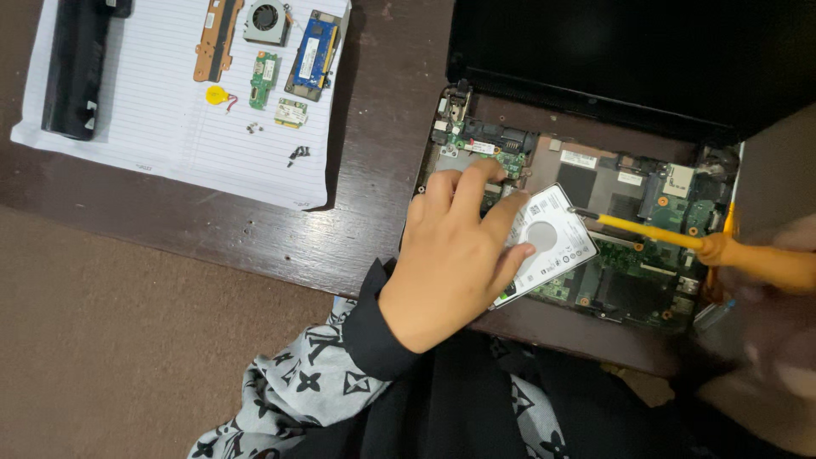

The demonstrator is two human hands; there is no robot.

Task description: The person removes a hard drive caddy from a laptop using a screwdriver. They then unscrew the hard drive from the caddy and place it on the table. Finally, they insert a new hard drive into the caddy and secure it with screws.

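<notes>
Head view: my left hand (455, 255) lies flat, grip released, fingers pressing the drive (552, 242) atop the opened laptop (595, 255). Right hand (778, 280), at 3 o'clock, blurred, clenched around screwdriver (671, 236); tip at the drive's corner.

Single head view only; I see steeply down onto the dark wooden table (255, 229), close in. Opened black laptop chassis (595, 246) sits right of centre, white lined paper sheet (170, 127) at upper left.
</notes>
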